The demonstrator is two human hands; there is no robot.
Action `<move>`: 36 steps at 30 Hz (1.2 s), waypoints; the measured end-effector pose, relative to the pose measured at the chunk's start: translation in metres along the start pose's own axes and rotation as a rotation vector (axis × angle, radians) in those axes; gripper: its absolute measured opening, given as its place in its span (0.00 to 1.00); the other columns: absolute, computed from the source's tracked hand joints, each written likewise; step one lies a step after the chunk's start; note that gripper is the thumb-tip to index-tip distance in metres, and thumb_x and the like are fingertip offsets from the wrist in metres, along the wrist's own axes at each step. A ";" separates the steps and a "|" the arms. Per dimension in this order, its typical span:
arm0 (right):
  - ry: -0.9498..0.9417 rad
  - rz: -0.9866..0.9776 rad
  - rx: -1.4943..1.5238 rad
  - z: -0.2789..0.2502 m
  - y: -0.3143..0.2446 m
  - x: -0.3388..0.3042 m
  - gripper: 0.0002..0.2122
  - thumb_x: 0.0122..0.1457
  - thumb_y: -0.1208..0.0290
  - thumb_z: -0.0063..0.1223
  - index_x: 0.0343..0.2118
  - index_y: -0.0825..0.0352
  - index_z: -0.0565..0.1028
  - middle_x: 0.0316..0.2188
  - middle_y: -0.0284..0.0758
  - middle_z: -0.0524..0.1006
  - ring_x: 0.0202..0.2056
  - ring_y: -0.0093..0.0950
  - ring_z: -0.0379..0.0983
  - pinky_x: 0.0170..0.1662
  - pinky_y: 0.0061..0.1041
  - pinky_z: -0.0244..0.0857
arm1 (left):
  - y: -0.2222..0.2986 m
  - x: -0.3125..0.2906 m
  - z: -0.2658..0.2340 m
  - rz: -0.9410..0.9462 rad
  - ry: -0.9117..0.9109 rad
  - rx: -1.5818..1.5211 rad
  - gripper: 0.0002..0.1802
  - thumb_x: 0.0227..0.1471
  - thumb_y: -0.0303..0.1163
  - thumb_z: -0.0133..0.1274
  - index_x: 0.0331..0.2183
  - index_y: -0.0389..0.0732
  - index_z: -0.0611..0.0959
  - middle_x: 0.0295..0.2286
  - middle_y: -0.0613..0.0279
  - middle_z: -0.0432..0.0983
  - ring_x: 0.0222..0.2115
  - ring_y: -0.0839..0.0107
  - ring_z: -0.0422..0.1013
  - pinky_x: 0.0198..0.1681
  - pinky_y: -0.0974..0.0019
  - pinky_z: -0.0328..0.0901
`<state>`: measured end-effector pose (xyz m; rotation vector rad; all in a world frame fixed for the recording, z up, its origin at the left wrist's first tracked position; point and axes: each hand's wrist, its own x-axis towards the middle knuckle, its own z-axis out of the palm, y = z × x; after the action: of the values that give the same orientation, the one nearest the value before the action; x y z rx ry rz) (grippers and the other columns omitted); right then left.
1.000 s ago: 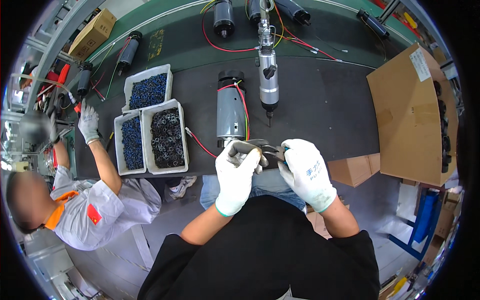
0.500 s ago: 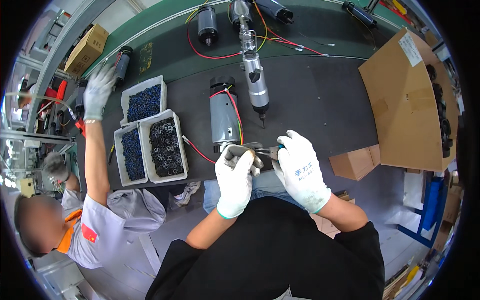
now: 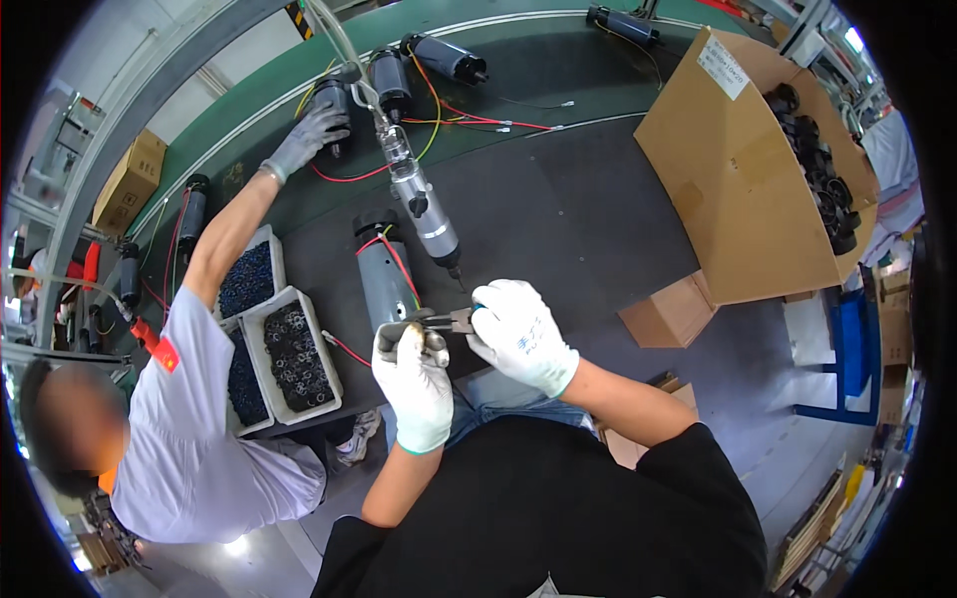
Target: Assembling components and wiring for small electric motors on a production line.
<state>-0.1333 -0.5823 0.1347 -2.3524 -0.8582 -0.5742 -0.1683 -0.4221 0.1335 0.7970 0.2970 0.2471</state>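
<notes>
In my gloved right hand (image 3: 523, 339) is a pair of pliers (image 3: 456, 321), its jaws pointing left toward my other hand. My gloved left hand (image 3: 414, 384) is closed with thumb and fingers pinched at the jaw tips; what it holds there is too small to make out. A grey cylindrical motor (image 3: 387, 284) with a black end cap and red and yellow-green wires lies just beyond my left hand, its near end partly hidden by the glove. Above the bench hangs a silver power screwdriver (image 3: 429, 219), its bit close to my right hand.
White trays of small black rings (image 3: 299, 364) and blue-black parts (image 3: 249, 279) stand left. A co-worker's gloved hand (image 3: 314, 135) touches a motor (image 3: 331, 100) on the green belt (image 3: 528, 50). Right, a big carton (image 3: 718, 189) holds black parts; its flap (image 3: 668, 309) juts out.
The whole view has shifted, so the bench appears farther left. The co-worker's hand has moved right along the belt to another motor. My hands keep the pliers in much the same pose.
</notes>
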 end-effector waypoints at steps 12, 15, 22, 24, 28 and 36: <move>-0.042 0.189 0.023 -0.007 0.003 -0.015 0.09 0.57 0.58 0.61 0.30 0.57 0.76 0.31 0.32 0.74 0.36 0.35 0.74 0.38 0.37 0.68 | 0.049 0.054 -0.023 0.554 -0.125 1.374 0.30 0.64 0.38 0.58 0.59 0.27 0.73 0.46 0.45 0.80 0.41 0.61 0.78 0.45 0.60 0.72; 0.144 0.187 0.045 0.005 -0.008 -0.033 0.10 0.57 0.57 0.61 0.30 0.57 0.75 0.30 0.32 0.73 0.35 0.34 0.73 0.37 0.36 0.66 | 0.031 0.105 -0.041 0.535 -0.262 1.759 0.40 0.63 0.41 0.60 0.65 0.26 0.65 0.56 0.38 0.74 0.53 0.53 0.74 0.58 0.57 0.67; 0.470 0.150 0.053 0.012 -0.031 -0.045 0.12 0.57 0.56 0.61 0.30 0.59 0.75 0.30 0.33 0.72 0.34 0.35 0.72 0.36 0.36 0.66 | 0.028 0.181 -0.059 0.170 -0.374 1.735 0.52 0.54 0.48 0.68 0.68 0.29 0.63 0.60 0.43 0.71 0.56 0.54 0.72 0.59 0.56 0.67; 0.422 0.169 0.117 -0.002 -0.033 -0.042 0.12 0.57 0.56 0.61 0.29 0.59 0.75 0.31 0.34 0.73 0.34 0.36 0.73 0.37 0.37 0.66 | 0.033 0.177 -0.072 0.101 -0.340 1.510 0.47 0.55 0.47 0.67 0.65 0.31 0.66 0.55 0.45 0.73 0.52 0.57 0.73 0.55 0.57 0.69; 0.025 0.309 0.315 -0.039 -0.024 -0.028 0.12 0.57 0.58 0.61 0.29 0.63 0.76 0.34 0.40 0.77 0.37 0.42 0.75 0.40 0.43 0.69 | 0.051 0.158 -0.106 -0.192 -0.087 0.782 0.26 0.60 0.39 0.62 0.55 0.38 0.77 0.42 0.59 0.79 0.40 0.70 0.76 0.43 0.63 0.74; -0.075 -0.102 0.158 -0.097 -0.011 0.028 0.16 0.42 0.67 0.74 0.30 0.66 0.77 0.39 0.41 0.80 0.42 0.43 0.78 0.45 0.41 0.72 | 0.038 0.063 -0.075 0.401 -0.195 0.741 0.40 0.41 0.27 0.73 0.56 0.35 0.74 0.47 0.57 0.79 0.46 0.63 0.77 0.53 0.60 0.71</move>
<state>-0.1397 -0.6248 0.2272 -2.2083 -1.0245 -0.4442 -0.1405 -0.3261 0.1015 1.6071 0.0293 0.4411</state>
